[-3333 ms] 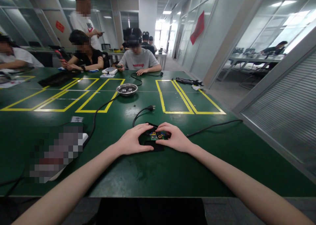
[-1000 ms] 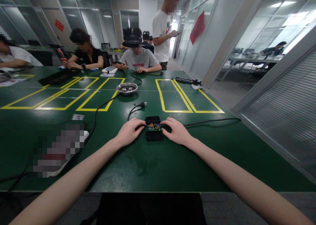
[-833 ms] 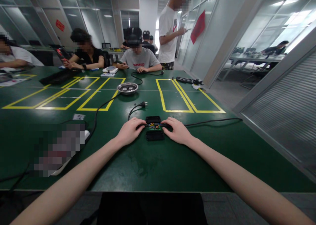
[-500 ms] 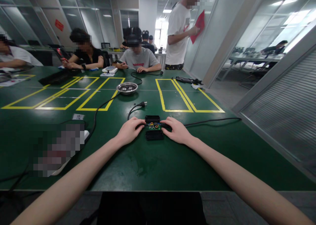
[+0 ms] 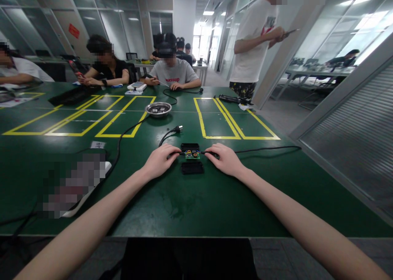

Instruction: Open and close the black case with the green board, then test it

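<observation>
A small green circuit board [image 5: 192, 154] lies between my hands, with black cable ends at both sides. My left hand [image 5: 162, 160] pinches the cable end at the board's left. On the right, my right hand [image 5: 221, 159] is closed on the black cable [image 5: 267, 150] beside the board. One black case half [image 5: 190, 146] sits just beyond the board, and another black case half [image 5: 192, 168] lies on the near side. A plug [image 5: 178, 129] on a black cord rests behind my left hand.
A metal bowl [image 5: 158, 109] with small parts stands farther back on the green table [image 5: 184, 214]. A white-edged, blurred object [image 5: 80, 186] lies at the left. Black tripod-like gear [image 5: 231, 99] is at the back right. People sit across the table; one person [image 5: 253, 42] stands.
My right hand has shifted slightly right, away from the board, showing more of its right end. The board sits slightly farther back. The standing person has moved right.
</observation>
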Tool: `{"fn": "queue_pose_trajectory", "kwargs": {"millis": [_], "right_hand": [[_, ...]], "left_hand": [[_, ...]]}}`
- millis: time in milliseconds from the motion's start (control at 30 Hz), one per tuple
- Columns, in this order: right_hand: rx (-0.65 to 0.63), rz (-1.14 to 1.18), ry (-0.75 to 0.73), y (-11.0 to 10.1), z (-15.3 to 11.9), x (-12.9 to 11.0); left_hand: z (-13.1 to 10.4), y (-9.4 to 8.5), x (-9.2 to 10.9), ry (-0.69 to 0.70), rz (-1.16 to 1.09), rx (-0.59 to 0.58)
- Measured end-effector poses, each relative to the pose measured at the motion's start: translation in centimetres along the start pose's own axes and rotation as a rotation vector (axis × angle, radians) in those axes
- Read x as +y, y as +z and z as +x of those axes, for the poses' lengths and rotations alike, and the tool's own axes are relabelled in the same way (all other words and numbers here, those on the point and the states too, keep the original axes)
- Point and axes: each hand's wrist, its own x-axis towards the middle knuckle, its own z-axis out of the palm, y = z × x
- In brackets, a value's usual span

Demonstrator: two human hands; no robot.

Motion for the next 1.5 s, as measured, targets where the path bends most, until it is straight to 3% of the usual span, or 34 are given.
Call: {"fn": "queue_pose_trajectory", "kwargs": {"millis": [233, 400, 1133, 1333, 1500], "right_hand": [[0.002, 0.084, -0.098, -1.2, -0.3, 0.4], [-0.077, 0.217, -0.175, -1.4, -0.5, 0.1], [-0.16, 0.244, -0.219, -1.0, -0.6, -0.2], [-0.168, 0.267, -0.191, -0.7, -0.5, -0.3], [-0.137, 0.238, -0.177, -0.4, -0.4, -0.3]], "left_hand": [[-0.1, -1.6, -0.1, 0.094, -0.049, -0.01], [-0.5, -1.9, 0.0, 0.088, -0.098, -0.042], [-1.0, -1.2, 0.8, 0.05, -0.118, -0.173], [-1.1, -0.8, 0.9, 0.077, -0.126, -0.151], [-1.0, -0.4, 0.7, 0.024, -0.128, -0.108]]}}
